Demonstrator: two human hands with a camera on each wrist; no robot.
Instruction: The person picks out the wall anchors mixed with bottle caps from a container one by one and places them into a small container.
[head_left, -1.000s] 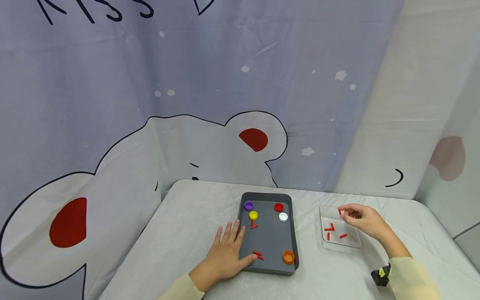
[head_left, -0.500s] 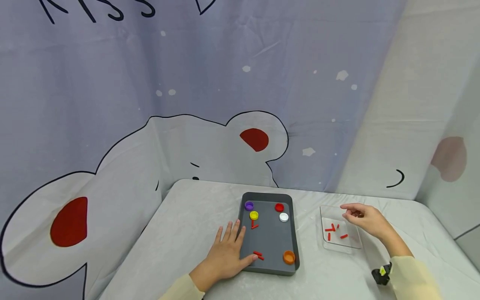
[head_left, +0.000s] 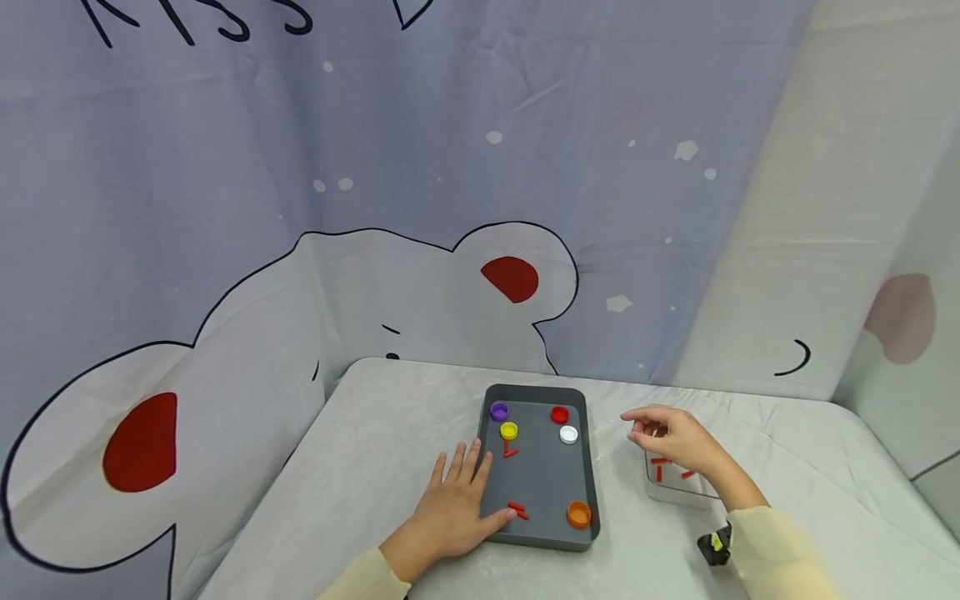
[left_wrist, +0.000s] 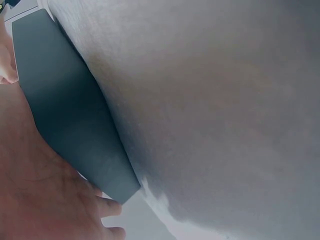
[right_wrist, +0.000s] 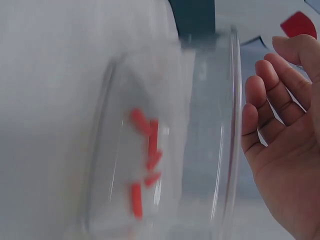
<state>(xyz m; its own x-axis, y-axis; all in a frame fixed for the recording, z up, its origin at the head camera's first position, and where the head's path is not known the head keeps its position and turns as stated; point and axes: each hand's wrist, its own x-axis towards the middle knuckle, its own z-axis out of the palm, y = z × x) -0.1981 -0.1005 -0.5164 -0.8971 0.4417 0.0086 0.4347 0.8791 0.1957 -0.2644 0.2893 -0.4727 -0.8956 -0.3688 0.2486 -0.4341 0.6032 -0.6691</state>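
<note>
Person's left hand (head_left: 452, 510) is lying palm down, fingers spreading straight, thumb pointing toward the person's right. Right hand (head_left: 672, 435) is hovering, fingers curving loosely, thumb standing apart from fingertips. Both forearms (head_left: 738, 490) are reaching forward, wrists well apart.

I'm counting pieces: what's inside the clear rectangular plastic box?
At least five short red sticks lie inside the clear box. In the head view, the right hand covers much of its inside.

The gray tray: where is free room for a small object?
The tray is bare between the white cap and orange cap. Crowded: the far left, with purple cap, yellow cap, red sticks; near left, with the left hand beside two more sticks.
</note>
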